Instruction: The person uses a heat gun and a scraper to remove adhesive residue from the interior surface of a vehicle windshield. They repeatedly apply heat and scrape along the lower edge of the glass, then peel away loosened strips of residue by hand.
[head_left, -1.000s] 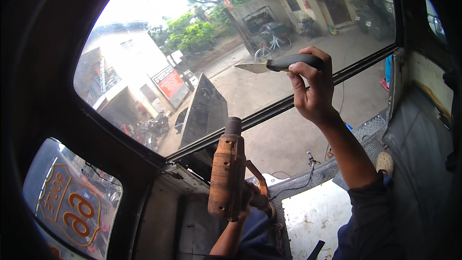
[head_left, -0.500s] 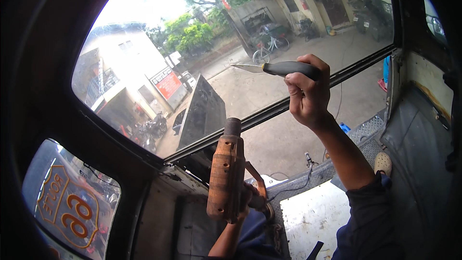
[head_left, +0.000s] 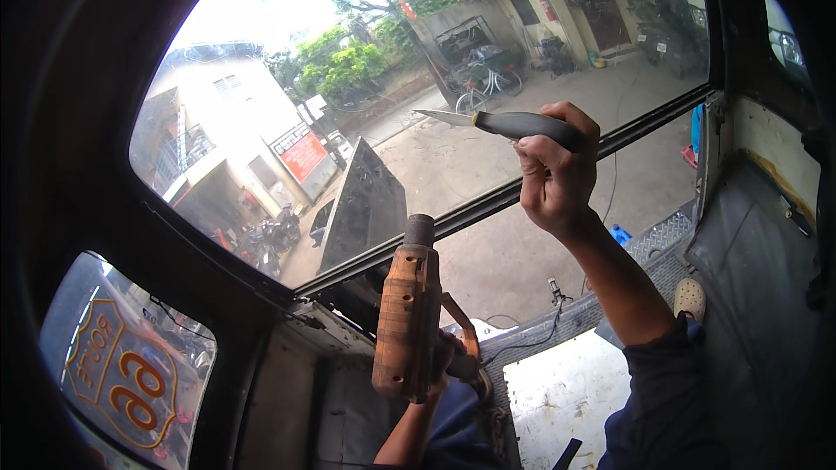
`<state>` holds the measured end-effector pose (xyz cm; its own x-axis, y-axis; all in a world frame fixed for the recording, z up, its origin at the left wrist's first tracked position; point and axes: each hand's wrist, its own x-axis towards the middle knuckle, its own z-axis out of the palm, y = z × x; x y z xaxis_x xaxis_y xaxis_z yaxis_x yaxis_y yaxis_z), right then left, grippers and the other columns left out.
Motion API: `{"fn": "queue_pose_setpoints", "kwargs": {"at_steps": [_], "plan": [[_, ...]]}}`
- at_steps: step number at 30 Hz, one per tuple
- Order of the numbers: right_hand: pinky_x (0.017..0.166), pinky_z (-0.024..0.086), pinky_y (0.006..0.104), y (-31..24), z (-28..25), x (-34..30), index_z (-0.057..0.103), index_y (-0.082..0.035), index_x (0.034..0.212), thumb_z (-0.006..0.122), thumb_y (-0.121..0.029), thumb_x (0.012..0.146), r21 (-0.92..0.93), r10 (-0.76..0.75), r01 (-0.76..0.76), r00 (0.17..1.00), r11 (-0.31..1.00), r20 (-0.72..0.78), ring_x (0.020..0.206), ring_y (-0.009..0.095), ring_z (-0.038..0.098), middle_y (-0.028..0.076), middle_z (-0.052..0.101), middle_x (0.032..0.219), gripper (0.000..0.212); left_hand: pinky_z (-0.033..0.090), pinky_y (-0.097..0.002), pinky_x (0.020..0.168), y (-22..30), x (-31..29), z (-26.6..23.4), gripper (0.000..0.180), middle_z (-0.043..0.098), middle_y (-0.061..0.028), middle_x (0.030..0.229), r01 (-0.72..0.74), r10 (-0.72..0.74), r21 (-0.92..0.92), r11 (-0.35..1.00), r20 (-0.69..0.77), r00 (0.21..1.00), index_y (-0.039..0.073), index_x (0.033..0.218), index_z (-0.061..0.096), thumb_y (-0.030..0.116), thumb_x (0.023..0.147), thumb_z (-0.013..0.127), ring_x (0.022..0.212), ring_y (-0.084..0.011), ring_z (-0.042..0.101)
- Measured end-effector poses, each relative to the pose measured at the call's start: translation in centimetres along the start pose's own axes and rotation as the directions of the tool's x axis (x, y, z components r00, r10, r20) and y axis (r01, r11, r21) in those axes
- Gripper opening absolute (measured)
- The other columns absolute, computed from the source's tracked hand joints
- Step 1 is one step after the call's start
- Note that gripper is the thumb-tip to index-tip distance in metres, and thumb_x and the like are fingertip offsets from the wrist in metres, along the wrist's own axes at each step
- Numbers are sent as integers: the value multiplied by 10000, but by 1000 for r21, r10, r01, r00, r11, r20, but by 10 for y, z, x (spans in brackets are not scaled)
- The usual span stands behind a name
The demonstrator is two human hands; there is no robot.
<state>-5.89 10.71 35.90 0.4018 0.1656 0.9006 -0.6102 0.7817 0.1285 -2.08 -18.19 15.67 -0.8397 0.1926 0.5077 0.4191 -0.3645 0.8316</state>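
Observation:
An orange heat gun [head_left: 406, 309], dirty and with a dark metal nozzle, points upward near the lower edge of the window. My left hand [head_left: 448, 364] is closed around its grip, partly hidden behind the body. Raised higher, my right hand [head_left: 562, 170] grips a knife [head_left: 529, 127] by its black handle. Its slim blade lies to the left, in front of the window glass [head_left: 383, 139]. The blade and the nozzle are apart. From this view I cannot tell whether the blade touches the glass.
A dark window frame [head_left: 488, 198] crosses below the glass, with an opening under it. A white panel [head_left: 566, 392] lies on the floor, near a cable [head_left: 522, 348]. Black padded seating [head_left: 758, 235] stands at right. A decorated side window [head_left: 131, 365] is at left.
The knife has turned slightly, so more of the blade's flat side shows. Both hands stay nearly in place, still gripping their tools.

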Motion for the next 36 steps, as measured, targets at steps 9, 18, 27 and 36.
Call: {"fn": "queue_pose_setpoints", "kwargs": {"at_steps": [9,18,27,36], "plan": [[799,470,368,1,2,2,558,-140,1076,659,14,826,20,35,-37,997,999,65,1004,298,523,178,501,1133,310,503,-401,764,-5,-3,1,405,555,-56,877,-19,18,18,1000,40,999,114,1119,484,273,839,728,809,-196,574],[825,476,394,-1,6,2,574,-144,1079,646,68,780,77,41,-48,996,996,82,1030,325,507,173,472,1142,374,513,-391,744,-5,-3,-13,407,544,-67,861,-46,46,11,999,27,999,101,1102,467,267,837,728,784,-204,581],[794,476,373,-2,6,7,557,-147,1088,649,7,835,-9,17,-16,999,1000,37,1016,296,525,168,494,1144,310,526,-387,738,1,-2,-14,438,550,-86,856,-155,154,18,988,47,987,85,1120,438,278,836,710,783,-205,593],[767,491,364,-7,12,11,556,-143,1081,651,-2,841,8,19,-20,999,1000,46,1008,300,533,161,495,1150,294,534,-397,727,7,-4,-16,448,546,-106,851,-148,146,73,986,30,989,68,1098,433,284,830,720,761,-222,603]]}}
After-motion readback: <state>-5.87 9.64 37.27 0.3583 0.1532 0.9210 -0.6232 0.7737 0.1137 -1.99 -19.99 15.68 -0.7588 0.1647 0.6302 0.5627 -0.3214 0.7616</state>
